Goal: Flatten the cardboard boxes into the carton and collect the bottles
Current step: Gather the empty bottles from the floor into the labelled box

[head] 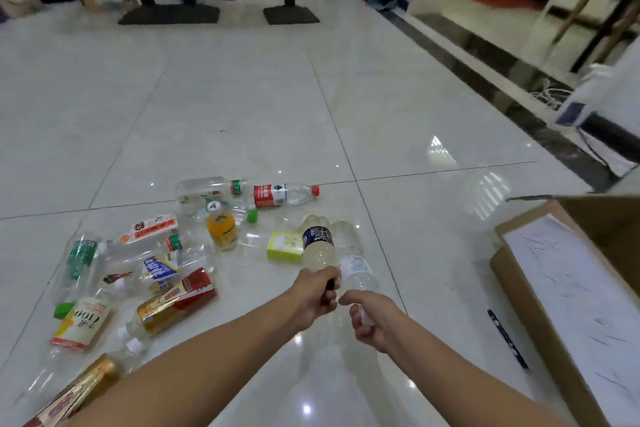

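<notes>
Left hand point(317, 295) clenches the neck of a dark-labelled pale plastic bottle point(318, 246); right hand point(372, 322) grips a clear white-labelled plastic bottle point(356, 270) just beside it. Open brown cardboard carton point(540, 308) stands right; scattered plastic bottles point(277, 195) lie on the floor beyond

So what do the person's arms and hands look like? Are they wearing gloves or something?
No gloves. The left hand and the right hand are both bare. The left forearm and the right forearm are bare too, and no sleeve comes into the picture. I can see no watch, bracelet or ring on either side, and no markings.
</notes>
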`<action>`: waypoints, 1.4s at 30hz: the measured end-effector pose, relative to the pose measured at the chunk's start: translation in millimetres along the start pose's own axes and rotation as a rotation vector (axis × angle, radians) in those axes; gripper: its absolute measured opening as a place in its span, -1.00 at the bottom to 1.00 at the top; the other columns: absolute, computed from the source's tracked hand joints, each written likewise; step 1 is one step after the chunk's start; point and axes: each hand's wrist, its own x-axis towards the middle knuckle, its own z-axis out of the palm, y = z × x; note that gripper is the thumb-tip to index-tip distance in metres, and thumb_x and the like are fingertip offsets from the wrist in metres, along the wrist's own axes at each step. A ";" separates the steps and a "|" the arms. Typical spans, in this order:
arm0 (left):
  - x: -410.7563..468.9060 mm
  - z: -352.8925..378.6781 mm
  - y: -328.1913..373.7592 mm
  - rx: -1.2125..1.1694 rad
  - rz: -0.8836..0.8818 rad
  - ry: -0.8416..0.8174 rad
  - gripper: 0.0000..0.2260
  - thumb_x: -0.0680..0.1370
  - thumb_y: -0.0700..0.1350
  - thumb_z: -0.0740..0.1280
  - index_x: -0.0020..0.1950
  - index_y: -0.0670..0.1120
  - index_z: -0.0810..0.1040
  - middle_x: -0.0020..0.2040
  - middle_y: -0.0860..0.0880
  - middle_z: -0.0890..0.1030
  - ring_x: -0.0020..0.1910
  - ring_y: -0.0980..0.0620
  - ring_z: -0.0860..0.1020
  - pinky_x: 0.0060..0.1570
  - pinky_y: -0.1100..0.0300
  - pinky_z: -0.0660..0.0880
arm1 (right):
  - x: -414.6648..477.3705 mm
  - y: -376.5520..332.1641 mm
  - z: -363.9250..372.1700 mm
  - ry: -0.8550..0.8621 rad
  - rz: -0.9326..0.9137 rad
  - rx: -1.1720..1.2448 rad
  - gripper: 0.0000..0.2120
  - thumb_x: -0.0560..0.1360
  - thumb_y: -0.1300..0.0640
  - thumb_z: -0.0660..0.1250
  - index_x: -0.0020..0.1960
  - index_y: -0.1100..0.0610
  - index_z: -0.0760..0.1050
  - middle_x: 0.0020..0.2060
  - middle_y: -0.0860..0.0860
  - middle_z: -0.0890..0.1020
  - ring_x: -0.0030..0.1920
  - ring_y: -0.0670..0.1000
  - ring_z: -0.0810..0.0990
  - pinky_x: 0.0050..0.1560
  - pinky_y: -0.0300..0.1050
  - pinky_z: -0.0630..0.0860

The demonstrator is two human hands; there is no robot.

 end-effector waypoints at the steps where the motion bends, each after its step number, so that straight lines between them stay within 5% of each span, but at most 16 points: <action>1: -3.0 20.0 5.2 0.032 0.009 -0.035 -0.82 0.52 -0.26 0.25 -0.29 -0.12 0.44 -0.40 -0.02 0.41 -0.64 0.15 0.27 -0.55 0.37 0.32 | -10.3 -6.8 -13.8 0.027 -0.019 0.049 -0.81 0.37 0.36 0.35 -0.11 0.18 0.40 -0.50 0.01 0.38 -0.70 -0.13 0.29 -0.67 -0.39 0.07; 8: -35.0 172.4 37.0 0.403 0.177 -0.293 -0.86 0.56 -0.14 0.32 -0.19 -0.11 0.46 -0.36 -0.03 0.43 -0.55 0.11 0.28 -0.53 0.32 0.27 | -82.8 -53.8 -118.3 0.216 -0.193 0.458 -0.82 0.37 0.34 0.34 -0.11 0.14 0.42 -0.47 -0.01 0.39 -0.71 -0.15 0.31 -0.67 -0.40 0.06; 14: -45.4 304.1 24.6 0.674 0.441 -0.427 -0.88 0.56 -0.11 0.33 -0.04 -0.15 0.48 -0.35 -0.02 0.42 -0.54 0.16 0.35 -0.58 0.38 0.25 | -105.6 -64.4 -220.4 0.470 -0.296 0.572 -0.83 0.36 0.29 0.37 -0.08 0.19 0.44 -0.46 0.02 0.40 -0.56 -0.07 0.28 -0.67 -0.38 0.11; 19: -53.7 367.8 2.7 0.752 0.543 -0.520 -0.91 0.57 -0.10 0.31 -0.06 -0.10 0.46 -0.31 0.01 0.45 -0.38 0.14 0.38 -0.45 0.38 0.33 | -106.0 -61.6 -272.7 0.537 -0.340 0.807 -0.77 0.36 0.30 0.38 -0.03 0.18 0.42 -0.52 -0.01 0.37 -0.75 -0.14 0.23 -0.69 -0.40 0.08; 23: -43.4 399.8 -28.5 0.785 0.557 -0.643 -0.89 0.55 -0.21 0.32 0.05 -0.20 0.57 -0.13 -0.10 0.56 -0.14 0.02 0.50 -0.15 0.23 0.44 | -103.9 -68.3 -322.0 0.619 -0.377 1.038 -0.84 0.37 0.29 0.40 -0.19 0.18 0.40 -0.45 0.02 0.46 -0.77 -0.19 0.30 -0.71 -0.44 0.12; 26: -20.8 422.1 -54.3 1.034 0.639 -0.498 -0.70 0.52 -0.08 0.36 0.22 -0.14 0.51 0.10 -0.10 0.59 0.14 -0.05 0.53 0.18 0.07 0.46 | -96.6 -66.9 -358.9 0.621 -0.320 1.115 -0.79 0.41 0.32 0.36 0.02 0.19 0.45 -0.40 0.00 0.48 -0.59 -0.16 0.42 -0.70 -0.47 0.21; 31: -0.5 452.1 -71.3 1.496 0.764 -0.271 -0.53 0.57 0.11 0.23 0.43 -0.04 0.30 0.35 -0.13 0.44 0.40 -0.16 0.25 0.35 -0.05 0.19 | -68.3 -69.3 -388.0 0.600 -0.236 0.992 -0.73 0.44 0.29 0.36 0.12 0.14 0.45 -0.41 0.00 0.43 -0.78 -0.17 0.32 -0.71 -0.47 0.20; 34: 12.6 450.6 -68.4 1.641 0.748 -0.265 -0.23 0.56 0.11 0.25 0.58 -0.09 -0.15 0.47 -0.22 0.28 0.49 -0.22 0.11 0.45 -0.11 0.07 | -58.9 -72.3 -389.3 0.640 -0.121 0.739 -0.55 0.40 0.11 0.46 0.23 0.16 0.42 -0.31 0.09 0.48 -0.76 -0.06 0.39 -0.71 -0.40 0.29; 36: 16.7 437.2 -63.9 1.716 0.820 -0.221 -0.17 0.56 0.11 0.26 0.57 -0.13 -0.22 0.49 -0.22 0.23 0.49 -0.22 0.10 0.46 -0.08 0.07 | -57.4 -74.4 -388.7 0.687 -0.097 0.472 -0.60 0.48 -0.06 0.36 0.17 0.19 0.40 -0.21 0.13 0.51 -0.49 0.04 0.54 -0.57 -0.33 0.43; 39: 15.9 409.0 -51.0 1.699 0.958 -0.207 -0.32 0.59 0.10 0.20 0.57 -0.08 -0.06 0.55 -0.16 0.08 0.52 -0.18 0.03 0.47 -0.06 0.05 | -51.1 -77.3 -384.0 0.752 -0.124 0.197 -0.36 0.51 -0.19 0.23 0.34 0.30 0.34 0.17 0.21 0.52 0.09 0.14 0.53 0.11 -0.05 0.50; 42: 21.3 366.2 -24.8 1.719 0.969 -0.164 -0.42 0.60 0.08 0.18 0.56 -0.02 0.06 0.55 -0.13 0.04 0.52 -0.17 0.02 0.46 -0.05 0.05 | -57.8 -86.2 -353.5 1.010 -0.133 0.016 -0.33 0.47 -0.14 0.32 0.38 0.29 0.30 0.33 0.24 0.39 0.28 0.20 0.40 0.24 0.01 0.39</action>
